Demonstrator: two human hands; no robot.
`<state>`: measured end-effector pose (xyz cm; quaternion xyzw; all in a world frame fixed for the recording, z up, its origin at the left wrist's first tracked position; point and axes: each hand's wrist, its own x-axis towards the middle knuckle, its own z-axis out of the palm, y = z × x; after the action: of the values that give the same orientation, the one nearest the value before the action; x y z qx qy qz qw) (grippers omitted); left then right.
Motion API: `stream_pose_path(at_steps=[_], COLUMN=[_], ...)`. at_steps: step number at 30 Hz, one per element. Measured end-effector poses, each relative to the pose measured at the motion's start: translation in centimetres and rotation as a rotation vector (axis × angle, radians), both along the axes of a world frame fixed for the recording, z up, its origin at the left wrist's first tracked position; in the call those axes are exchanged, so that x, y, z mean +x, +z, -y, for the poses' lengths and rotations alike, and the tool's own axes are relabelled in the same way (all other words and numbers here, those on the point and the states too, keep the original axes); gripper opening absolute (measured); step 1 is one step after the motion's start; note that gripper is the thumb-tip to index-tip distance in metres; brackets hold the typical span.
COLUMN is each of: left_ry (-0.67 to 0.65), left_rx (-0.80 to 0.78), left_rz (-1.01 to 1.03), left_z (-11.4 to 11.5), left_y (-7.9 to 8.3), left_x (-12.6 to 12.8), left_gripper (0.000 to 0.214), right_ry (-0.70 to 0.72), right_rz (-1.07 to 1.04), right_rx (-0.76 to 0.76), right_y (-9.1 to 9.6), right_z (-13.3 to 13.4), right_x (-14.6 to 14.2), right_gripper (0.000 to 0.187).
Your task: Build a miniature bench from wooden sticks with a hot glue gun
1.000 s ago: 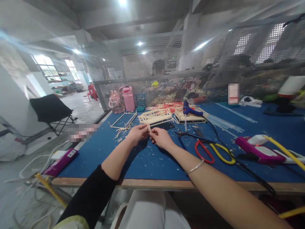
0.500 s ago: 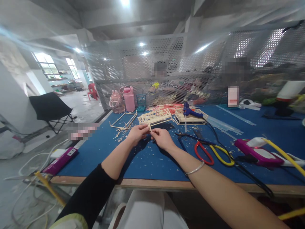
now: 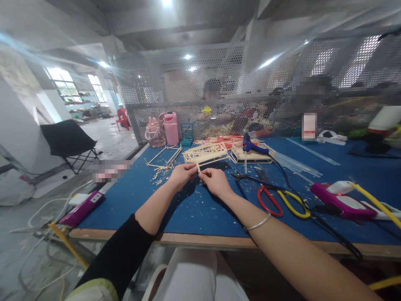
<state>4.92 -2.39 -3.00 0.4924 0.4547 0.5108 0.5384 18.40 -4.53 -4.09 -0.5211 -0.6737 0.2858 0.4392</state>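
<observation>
My left hand [image 3: 182, 175] is closed, its thumb and fingertips pinching a corner of a frame built from thin wooden sticks [image 3: 208, 155]. A short stick end [image 3: 199, 168] points toward me from that corner. Closed too, my right hand [image 3: 216, 182] has its thumb and forefinger pressed together at this stick end; the exact contact is too small to make out. Beyond the hands, an open rectangular stick frame [image 3: 164, 156] stands to the left. A blue glue gun [image 3: 252, 145] rests at another stick frame [image 3: 247, 157] on the right.
Pliers with one red handle [image 3: 270, 201] and one yellow handle [image 3: 293, 205] lie right of my hands. Clear glue sticks [image 3: 294, 164] and a purple power strip [image 3: 343, 200] are farther right. Pink bottles [image 3: 171, 128] stand at the back before a perforated metal screen [image 3: 175, 75].
The view has shifted slightly, moving the scene a little to the right. My right fingertips have moved a little down along the stick end; my left hand keeps its pinch.
</observation>
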Motion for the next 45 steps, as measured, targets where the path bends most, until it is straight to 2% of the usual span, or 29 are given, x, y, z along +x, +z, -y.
stream_pose_path(at_steps=[13, 17, 27, 32, 45], left_ry=[-0.027, -0.051, -0.062, -0.024, -0.032], left_rx=[-0.011, 0.024, 0.173, 0.226, 0.239], left_rz=[-0.021, -0.081, -0.265, -0.356, -0.388], left_z=[0.5, 0.7, 0.1, 0.3, 0.1], left_y=[0.7, 0.9, 0.0, 0.1, 0.0], left_x=[0.2, 0.1, -0.3, -0.7, -1.0], left_gripper=[0.019, 0.024, 0.028, 0.028, 0.031], right_ry=[-0.027, -0.030, -0.001, 0.003, 0.058], right_rz=[0.042, 0.059, 0.104, 0.138, 0.194], right_rx=[-0.001, 0.009, 0.052, 0.065, 0.089], right_y=[0.1, 0.1, -0.1, -0.4, -0.6], right_z=[0.3, 0.3, 0.0, -0.6, -0.8], right_x=[0.0, 0.1, 0.1, 0.1, 0.0], right_gripper=[0.018, 0.018, 0.019, 0.018, 0.018])
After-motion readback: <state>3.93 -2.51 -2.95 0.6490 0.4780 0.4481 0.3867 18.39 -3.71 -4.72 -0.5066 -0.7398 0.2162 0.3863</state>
